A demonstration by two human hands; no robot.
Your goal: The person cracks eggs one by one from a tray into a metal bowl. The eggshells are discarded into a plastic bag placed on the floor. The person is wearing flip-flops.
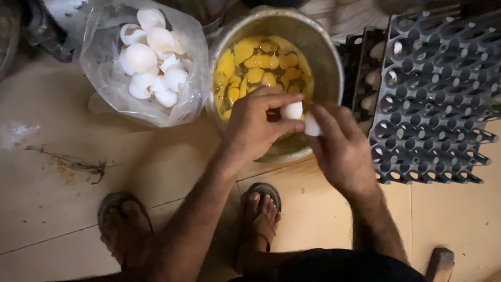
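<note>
hands: left hand (258, 125) and right hand (336, 143), fingers pinching white eggshell halves (293, 110)
under: metal bowl (323, 57) of yolks
left: bag of shells (104, 62)
right: grey egg trays (438, 99)

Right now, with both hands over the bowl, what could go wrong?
1. The left hand and right hand each grip a white eggshell half above the metal bowl of yolks; fragments could drop in.
2. Drips might miss the plastic bag of shells and wet the floor tiles near the sandals.
</note>
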